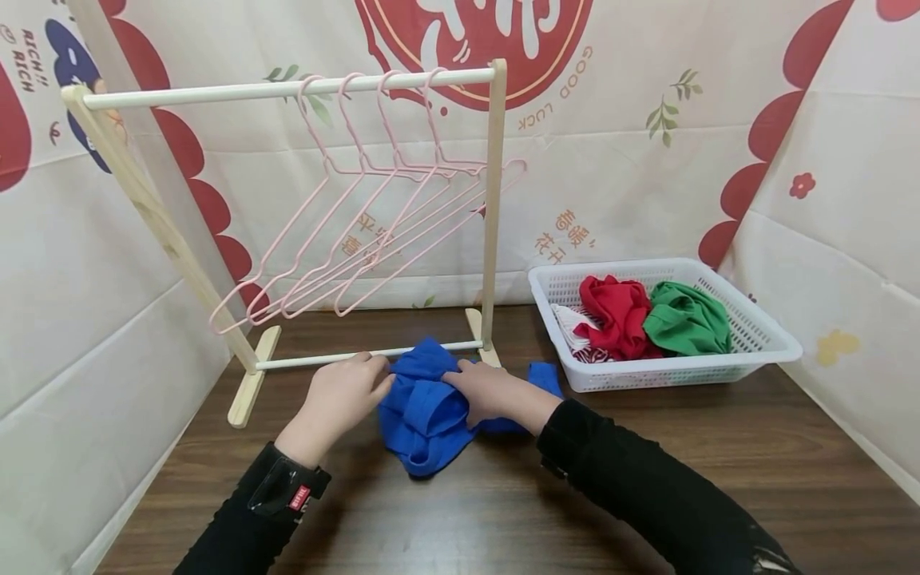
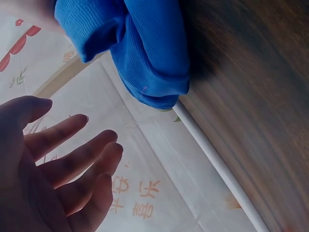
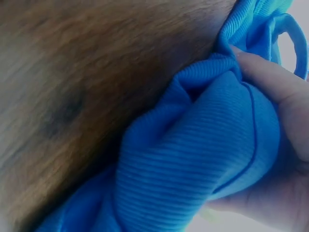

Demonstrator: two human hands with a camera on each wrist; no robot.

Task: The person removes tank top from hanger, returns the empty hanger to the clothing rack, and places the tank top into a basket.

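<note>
A crumpled blue ribbed garment (image 1: 424, 411) with narrow strap-like parts lies bunched on the brown table, in front of a small rack. My right hand (image 1: 496, 393) grips a fold of it; in the right wrist view, the thumb of that hand (image 3: 289, 108) lies over the ribbed cloth (image 3: 178, 154) and the other fingers are mostly hidden. Just left of the bundle is my left hand (image 1: 343, 399). The left wrist view shows this hand (image 2: 63, 169) with loosely bent, spread fingers, apart from the blue cloth (image 2: 154, 58) and holding nothing.
Several pink hangers (image 1: 338, 263) hang from the white top bar (image 1: 216, 96) of the wooden rack. Its low white rod (image 1: 302, 361) runs behind my hands. At the right, a white plastic basket (image 1: 676, 372) holds a red cloth (image 1: 621, 315), a green cloth (image 1: 688, 319) and white fabric.
</note>
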